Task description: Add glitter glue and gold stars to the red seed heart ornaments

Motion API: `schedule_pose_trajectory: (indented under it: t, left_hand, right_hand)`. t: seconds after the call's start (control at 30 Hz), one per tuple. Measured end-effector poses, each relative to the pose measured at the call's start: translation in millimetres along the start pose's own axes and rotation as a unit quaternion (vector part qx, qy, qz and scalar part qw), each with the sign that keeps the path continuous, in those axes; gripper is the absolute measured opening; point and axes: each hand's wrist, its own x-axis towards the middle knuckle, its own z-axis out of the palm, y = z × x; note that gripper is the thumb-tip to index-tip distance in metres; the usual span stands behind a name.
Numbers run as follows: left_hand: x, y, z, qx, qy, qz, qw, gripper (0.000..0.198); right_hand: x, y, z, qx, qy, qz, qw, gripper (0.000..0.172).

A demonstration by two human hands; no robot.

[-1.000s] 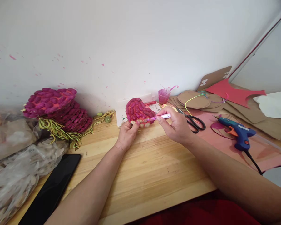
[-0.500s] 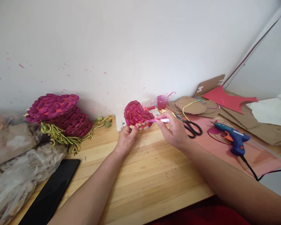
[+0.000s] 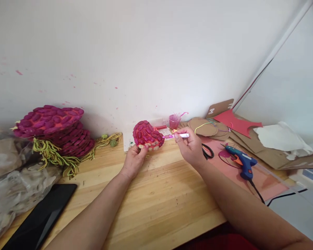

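My left hand [image 3: 134, 158] grips the lower edge of a red disc covered in magenta-painted shells [image 3: 146, 134], held tilted above the wooden table [image 3: 156, 198]. Some shells along its bottom edge are unpainted. My right hand [image 3: 190, 147] pinches a white-handled brush [image 3: 177, 135] whose pink tip touches the disc's right side. A small pink paint cup [image 3: 174, 121] stands just behind, against the wall.
A stack of finished magenta shell discs [image 3: 52, 129] with yellow-green cords sits at the left. Plastic bags [image 3: 13, 180] and a black phone [image 3: 39, 217] lie at front left. Black scissors [image 3: 208, 150], a blue glue gun [image 3: 240, 161], cardboard circles [image 3: 203, 126] and red sheets [image 3: 236, 125] are to the right.
The view has swung to the right and tilted. Both hands keep hold of the disc and the brush, with the brush tip still at the disc's right edge.
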Motion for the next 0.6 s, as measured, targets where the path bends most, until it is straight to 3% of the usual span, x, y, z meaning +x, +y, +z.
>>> schedule_pose_trajectory:
  t: [0.1,0.2,0.33,0.43,0.6]
  left_hand:
    - [0,1,0.9,-0.008,-0.018,0.004,1.000,0.041]
    - [0,3,1.4,-0.009,-0.015,0.013,1.000,0.040]
    - [3,3,1.9,-0.014,-0.021,0.040,0.999,0.037]
    - [5,1,1.8,-0.016,-0.036,0.063,0.997,0.038]
    - [6,1,1.8,-0.010,-0.041,0.069,0.997,0.039]
  right_hand:
    - [24,1,-11,0.011,0.086,0.027,0.996,0.015]
    - [58,-2,-21,-0.043,0.101,0.009,0.994,0.015]
    - [102,8,-26,-0.194,0.039,0.038,0.980,0.011]
    - [120,28,-21,-0.316,-0.020,0.092,0.944,0.013]
    - [129,58,-12,-0.363,-0.052,0.122,0.922,0.015]
